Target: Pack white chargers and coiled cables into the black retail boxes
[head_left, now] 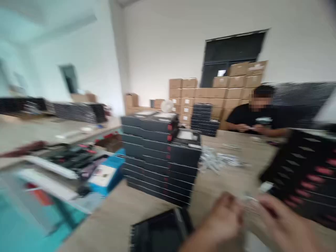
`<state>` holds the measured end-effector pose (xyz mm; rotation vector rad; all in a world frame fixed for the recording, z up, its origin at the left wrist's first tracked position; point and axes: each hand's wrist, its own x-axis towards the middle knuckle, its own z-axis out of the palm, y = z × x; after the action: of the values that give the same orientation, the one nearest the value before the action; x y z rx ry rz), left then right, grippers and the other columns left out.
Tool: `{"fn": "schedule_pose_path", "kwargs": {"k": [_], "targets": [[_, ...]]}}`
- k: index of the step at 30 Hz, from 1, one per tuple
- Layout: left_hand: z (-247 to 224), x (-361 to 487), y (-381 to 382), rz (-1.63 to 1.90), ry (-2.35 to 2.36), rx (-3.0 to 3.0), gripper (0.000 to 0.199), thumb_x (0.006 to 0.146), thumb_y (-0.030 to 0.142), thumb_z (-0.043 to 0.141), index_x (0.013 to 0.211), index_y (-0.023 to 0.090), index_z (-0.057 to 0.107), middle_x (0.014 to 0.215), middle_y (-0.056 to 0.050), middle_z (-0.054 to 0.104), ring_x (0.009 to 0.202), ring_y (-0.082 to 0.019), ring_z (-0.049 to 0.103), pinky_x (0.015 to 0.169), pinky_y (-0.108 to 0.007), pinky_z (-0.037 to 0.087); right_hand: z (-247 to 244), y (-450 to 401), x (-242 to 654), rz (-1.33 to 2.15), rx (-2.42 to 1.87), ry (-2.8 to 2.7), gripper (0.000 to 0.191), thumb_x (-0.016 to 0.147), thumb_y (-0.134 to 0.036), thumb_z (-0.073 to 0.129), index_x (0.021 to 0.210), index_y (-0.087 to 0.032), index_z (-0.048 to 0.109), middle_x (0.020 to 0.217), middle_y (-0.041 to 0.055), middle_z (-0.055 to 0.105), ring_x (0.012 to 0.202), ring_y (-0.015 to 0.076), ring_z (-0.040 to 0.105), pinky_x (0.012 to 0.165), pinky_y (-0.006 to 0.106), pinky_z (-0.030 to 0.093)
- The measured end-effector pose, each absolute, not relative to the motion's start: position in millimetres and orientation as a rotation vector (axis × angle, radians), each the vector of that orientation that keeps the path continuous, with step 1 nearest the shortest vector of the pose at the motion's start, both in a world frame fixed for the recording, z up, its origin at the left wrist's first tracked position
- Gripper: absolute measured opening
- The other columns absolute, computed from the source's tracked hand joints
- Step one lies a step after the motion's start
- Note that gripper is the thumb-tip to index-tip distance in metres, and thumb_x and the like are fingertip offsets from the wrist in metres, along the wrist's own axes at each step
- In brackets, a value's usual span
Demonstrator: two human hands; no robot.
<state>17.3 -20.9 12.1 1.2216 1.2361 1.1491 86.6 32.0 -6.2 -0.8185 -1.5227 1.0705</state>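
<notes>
A white-walled storeroom [168,45] surrounds a long wooden table [110,224], seen in heavy blur. At the bottom right of the view, the left hand [223,217] and right hand [286,224] reach in from the near edge, forearm low and angled inward, facing each other just apart. Their fingers [231,206] curve toward a small pale item [249,200] between them, neither spread wide nor clearly closed; the blur hides whether they grip it.

Just left of the fingers, a flat black box [160,231] lies on the table. Just right, a tilted stack of black boxes [301,175] rises. Ahead of the fingers sits a loose pile of silvery packets [217,159], and beyond and left of it stands a taller stack of black boxes [160,157]. Further left is a blue box [106,175]. Across the table, a seated person in a black T-shirt [252,117] works with both hands, in front of stacked cardboard cartons [210,92].
</notes>
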Motion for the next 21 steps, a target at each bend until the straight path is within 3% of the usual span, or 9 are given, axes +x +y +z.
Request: {"fn": "schedule_pose_path", "kwargs": {"k": [2, 4, 8, 14, 16, 21], "targets": [[15, 18, -15, 1.124, 1.056, 1.176, 0.054, 0.077, 0.075, 0.052, 0.072, 0.021, 0.052, 0.067, 0.001, 0.05, 0.059, -0.013, 0.043, 0.061, -0.03, 0.034, 9, 21, 149, 0.876, -0.956, -1.557, 0.032, 0.088, -0.048, 0.066, 0.084, -0.016, 0.069, 0.078, 0.0003, 0.07, 0.069, 0.0155, 0.064, 0.066, 0.028, 0.055], [11, 21, -5, 1.07, 0.918, 1.107, 0.053, 0.078, 0.074, 0.053, 0.079, 0.021, 0.051, 0.068, 0.004, 0.048, 0.052, -0.01, 0.039, 0.052, -0.026, 0.026, 25, 13, 179, 0.755, -1.023, -1.617, 0.031, 0.086, -0.048, 0.067, 0.076, -0.019, 0.066, 0.063, -0.0024, 0.064, 0.059, 0.0149, 0.06, 0.059, 0.025, 0.05], [7, 28, 0, 0.96, 0.79, 0.892, 0.052, 0.078, 0.068, 0.059, 0.088, 0.017, 0.056, 0.07, 0.004, 0.05, 0.051, -0.006, 0.039, 0.051, -0.022, 0.022, 36, 14, 181, 0.833, -1.051, -1.642, 0.027, 0.091, -0.045, 0.062, 0.08, -0.02, 0.063, 0.065, 0.0009, 0.066, 0.063, 0.0165, 0.063, 0.065, 0.027, 0.048], [14, 23, -5, 0.987, 0.67, 0.817, 0.051, 0.076, 0.067, 0.062, 0.084, 0.016, 0.055, 0.07, 0.003, 0.051, 0.048, -0.004, 0.034, 0.048, -0.022, 0.014, 31, 16, 170, 1.318, -0.99, -1.466, 0.041, 0.08, -0.057, 0.069, 0.076, -0.017, 0.065, 0.065, 0.0036, 0.066, 0.048, 0.0138, 0.058, 0.046, 0.024, 0.037], [13, 23, -3, 0.967, 0.692, 0.79, 0.05, 0.076, 0.067, 0.06, 0.081, 0.017, 0.054, 0.066, 0.004, 0.05, 0.046, -0.004, 0.034, 0.048, -0.022, 0.013, 27, 16, 168, 1.253, -1.018, -1.477, 0.04, 0.081, -0.057, 0.068, 0.08, -0.016, 0.068, 0.065, 0.0031, 0.066, 0.046, 0.0134, 0.056, 0.044, 0.024, 0.037], [13, 25, -1, 1.024, 0.797, 0.811, 0.049, 0.077, 0.068, 0.055, 0.08, 0.02, 0.05, 0.062, 0.006, 0.049, 0.046, -0.005, 0.035, 0.047, -0.022, 0.015, 16, 17, 163, 0.685, -1.144, -1.61, 0.023, 0.085, -0.043, 0.067, 0.091, -0.021, 0.07, 0.056, -0.0024, 0.058, 0.05, 0.0144, 0.053, 0.054, 0.027, 0.043]]}}
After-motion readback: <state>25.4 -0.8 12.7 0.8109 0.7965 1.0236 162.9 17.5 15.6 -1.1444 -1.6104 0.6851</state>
